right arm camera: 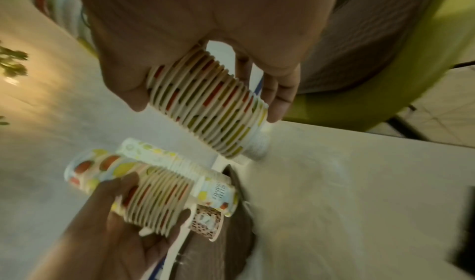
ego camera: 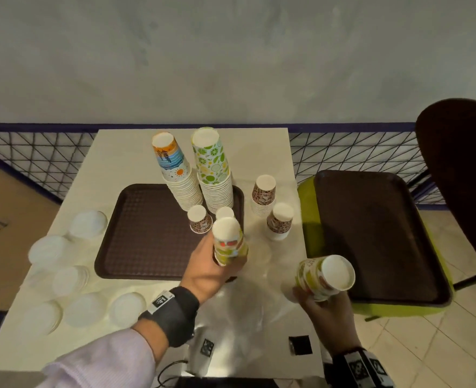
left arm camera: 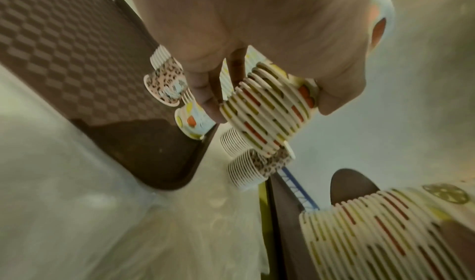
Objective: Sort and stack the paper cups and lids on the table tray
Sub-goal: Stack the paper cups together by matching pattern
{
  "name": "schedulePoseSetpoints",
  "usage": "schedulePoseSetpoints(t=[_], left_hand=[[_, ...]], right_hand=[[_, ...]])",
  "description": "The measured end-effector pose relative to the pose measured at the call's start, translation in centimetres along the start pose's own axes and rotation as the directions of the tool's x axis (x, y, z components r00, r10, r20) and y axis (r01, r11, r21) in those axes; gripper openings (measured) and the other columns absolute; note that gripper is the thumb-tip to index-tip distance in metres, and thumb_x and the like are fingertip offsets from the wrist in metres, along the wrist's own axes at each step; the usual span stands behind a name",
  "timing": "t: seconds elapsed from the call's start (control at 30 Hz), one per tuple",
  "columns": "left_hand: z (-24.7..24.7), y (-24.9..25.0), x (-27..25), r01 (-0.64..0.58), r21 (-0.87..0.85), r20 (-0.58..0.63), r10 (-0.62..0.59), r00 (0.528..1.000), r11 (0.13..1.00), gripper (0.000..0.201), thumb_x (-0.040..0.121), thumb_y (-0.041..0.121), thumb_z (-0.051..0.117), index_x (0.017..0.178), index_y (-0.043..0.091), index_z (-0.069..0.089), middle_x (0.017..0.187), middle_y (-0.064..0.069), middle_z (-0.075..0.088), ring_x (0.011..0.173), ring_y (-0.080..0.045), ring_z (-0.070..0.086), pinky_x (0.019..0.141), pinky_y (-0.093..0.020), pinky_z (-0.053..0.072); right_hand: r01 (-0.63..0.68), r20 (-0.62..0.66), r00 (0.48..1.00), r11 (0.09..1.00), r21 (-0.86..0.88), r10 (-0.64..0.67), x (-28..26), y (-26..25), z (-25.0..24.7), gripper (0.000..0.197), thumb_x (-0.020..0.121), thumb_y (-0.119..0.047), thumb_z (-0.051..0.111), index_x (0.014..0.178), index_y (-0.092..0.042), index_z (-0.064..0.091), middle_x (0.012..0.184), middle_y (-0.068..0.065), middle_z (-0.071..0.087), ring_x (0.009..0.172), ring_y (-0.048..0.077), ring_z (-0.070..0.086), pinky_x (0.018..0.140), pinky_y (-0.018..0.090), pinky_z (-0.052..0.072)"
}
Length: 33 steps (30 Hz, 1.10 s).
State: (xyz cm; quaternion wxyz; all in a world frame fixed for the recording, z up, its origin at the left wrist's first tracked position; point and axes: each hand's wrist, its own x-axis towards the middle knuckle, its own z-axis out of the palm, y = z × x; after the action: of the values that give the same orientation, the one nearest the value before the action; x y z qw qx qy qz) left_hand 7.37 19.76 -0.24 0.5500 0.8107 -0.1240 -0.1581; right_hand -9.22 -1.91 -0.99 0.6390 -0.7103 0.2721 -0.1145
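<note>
Beside the tray (ego camera: 136,219), tall cup stacks (ego camera: 200,175) behind, left hand (ego camera: 208,264) and right hand (ego camera: 325,312) each grasping a fruit-print stack (ego camera: 228,242)

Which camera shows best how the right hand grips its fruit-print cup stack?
The right wrist view: thumb and fingers wrap the fruit-print cup stack from both sides, rims clearly visible. The head view shows the right hand under the stack, fingers mostly hidden. The left wrist view shows only the stack's blurred rims.

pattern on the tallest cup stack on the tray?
Green and yellow citrus slices on white, tallest stack; clearest in head view.
</note>
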Motion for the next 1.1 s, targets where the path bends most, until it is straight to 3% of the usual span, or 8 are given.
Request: schedulePoseSetpoints(t=[0.07,0.13,0.3,0.43,0.63,0.87,1.0,1.1], left_hand=[[-1.8,0.1,-0.7,-0.008,-0.048,-0.071,0.004,0.997,0.999,0.054,0.071,0.054,0.081,0.119,0.059,0.057,0.12,0.019,0.07,0.114,-0.002,0.066,0.099,-0.029,0.053],[-3.4,-0.1,-1.2,0.008,-0.072,-0.149,-0.018,0.989,0.997,0.058,0.071,0.056,0.081,0.123,0.055,0.055,0.121,0.019,0.071,0.114,0.0,0.066,0.1,-0.028,0.051],[-6.0,0.3,-1.6,0.053,-0.139,-0.284,-0.091,0.955,0.989,0.066,0.072,0.066,0.081,0.127,0.039,0.055,0.118,0.021,0.07,0.108,0.007,0.065,0.098,-0.024,0.049],[-7.6,0.6,-1.5,0.048,-0.195,-0.315,-0.109,0.943,0.98,0.067,0.079,0.054,0.072,0.138,0.029,0.052,0.123,0.022,0.067,0.109,0.011,0.063,0.099,-0.022,0.047],[-10.1,0.4,-1.3,0.036,-0.201,-0.347,-0.106,0.932,0.979,0.059,0.082,0.05,0.07,0.135,0.031,0.05,0.12,0.024,0.065,0.106,0.015,0.062,0.091,-0.012,0.044],[-11.5,-0.5,-1.5,0.005,-0.218,-0.334,-0.079,0.939,0.976,0.074,0.078,0.065,0.069,0.138,0.026,0.053,0.125,0.016,0.069,0.117,-0.001,0.065,0.099,-0.022,0.048],[-11.1,0.3,-1.3,0.036,-0.248,-0.282,-0.107,0.953,0.968,0.05,0.091,0.058,0.069,0.132,0.037,0.051,0.117,0.028,0.069,0.113,0.005,0.065,0.093,-0.016,0.052],[-10.9,1.2,-1.0,0.017,-0.237,-0.247,-0.077,0.966,0.971,0.042,0.092,0.056,0.065,0.128,0.044,0.047,0.116,0.035,0.068,0.114,0.007,0.064,0.088,-0.009,0.051]], right_hand=[[0.042,0.023,0.999,0.999,0.013,-0.042,1.0,-2.2,1.2,0.071,0.066,-0.035,0.093,0.126,-0.015,0.061,0.115,0.001,0.071,0.107,0.012,0.069,0.09,0.034,0.059],[0.083,0.048,0.995,0.996,0.022,-0.084,2.6,-4.4,3.3,0.061,0.074,-0.017,0.09,0.126,-0.012,0.061,0.115,0.001,0.071,0.106,0.007,0.068,0.085,0.021,0.057],[0.179,0.113,0.977,0.983,0.035,-0.181,7.3,-8.2,9.9,0.055,0.073,-0.028,0.088,0.12,-0.029,0.059,0.113,-0.01,0.07,0.103,0.002,0.068,0.083,0.014,0.053],[0.235,0.1,0.968,0.97,-0.063,-0.229,11.1,-8.6,14.9,0.07,0.069,-0.045,0.082,0.128,-0.022,0.052,0.119,-0.002,0.066,0.11,0.012,0.066,0.094,0.029,0.055],[0.277,0.087,0.961,0.93,-0.24,-0.263,14.2,-5.9,19.2,0.067,0.07,-0.044,0.075,0.127,-0.019,0.05,0.117,0.003,0.063,0.106,0.029,0.063,0.093,0.05,0.052],[0.16,0.138,0.983,0.942,-0.295,-0.124,15.1,-3.2,20.6,0.082,0.065,-0.052,0.083,0.136,-0.034,0.045,0.12,-0.007,0.065,0.112,0.022,0.063,0.095,0.046,0.055],[0.114,0.192,0.981,0.913,-0.392,-0.04,14.5,-2.4,20.3,0.083,0.08,-0.04,0.082,0.148,-0.022,0.038,0.133,0.001,0.063,0.12,0.023,0.061,0.096,0.029,0.046],[0.103,0.237,0.971,0.89,-0.444,0.006,14.1,-1.9,19.5,0.09,0.079,-0.056,0.076,0.151,-0.025,0.032,0.141,0.001,0.058,0.128,0.026,0.056,0.104,0.038,0.046]])
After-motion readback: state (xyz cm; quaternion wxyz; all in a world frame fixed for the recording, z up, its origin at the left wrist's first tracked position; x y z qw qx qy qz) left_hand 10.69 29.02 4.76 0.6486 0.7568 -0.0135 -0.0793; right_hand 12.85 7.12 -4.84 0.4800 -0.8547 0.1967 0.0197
